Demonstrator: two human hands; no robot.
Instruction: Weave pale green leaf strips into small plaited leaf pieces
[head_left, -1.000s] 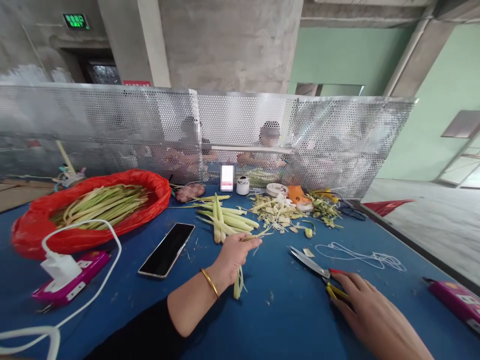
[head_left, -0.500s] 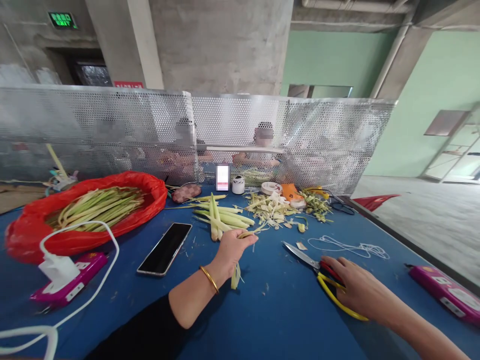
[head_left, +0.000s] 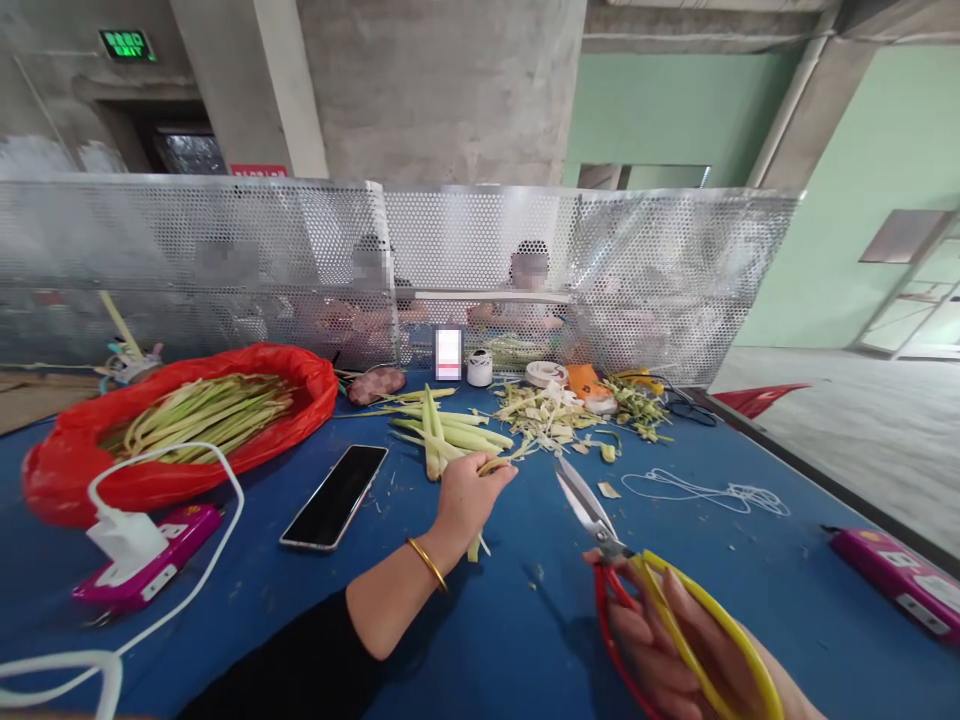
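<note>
My left hand (head_left: 466, 505), with a gold bangle at its wrist, is closed in a pinch on a pale green plant strip (head_left: 474, 549). One end shows below the palm, and thin strands reach past the fingertips. Just beyond this hand lie several broad pale green leaf pieces (head_left: 469, 437). In my right hand (head_left: 649, 640) is a pair of scissors (head_left: 587, 503) with one red and one yellow handle. Its fingers go through the handles, and the blades point away from me, held above the blue table (head_left: 525, 650). The blades look nearly closed and touch nothing.
Trimmings (head_left: 544, 415) are heaped behind my hands. At left are a red plastic bag (head_left: 311, 392) of long stalks, a phone (head_left: 335, 500) and a purple power strip (head_left: 142, 590) with a white cable. White string (head_left: 705, 487) lies right. A perforated metal screen (head_left: 480, 240) stands behind.
My right hand has picked the scissors up off the table and swung them left and toward me, with its fingers now in the handles. My left hand keeps its pinch in place.
</note>
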